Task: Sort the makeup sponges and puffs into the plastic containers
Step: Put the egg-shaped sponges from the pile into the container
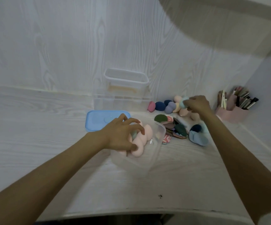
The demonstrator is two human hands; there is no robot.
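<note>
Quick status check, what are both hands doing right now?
Left hand in clear container, on pink sponges. Right hand gripping light-blue sponge. Nothing blocking.

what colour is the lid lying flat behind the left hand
Light blue: the lid shows best in the head view, just beyond the left hand.

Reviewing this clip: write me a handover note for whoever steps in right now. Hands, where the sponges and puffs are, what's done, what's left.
Left hand: inside the near clear container, fingers on the pink sponges already there.
Right hand: pinching a light teal sponge above the sponge row by the wall.
Done: several pink sponges in the near container.
Left: loose sponges by the wall, the pile of flat puffs, the blue puff. The far container looks empty; blue lid lies off.
</note>
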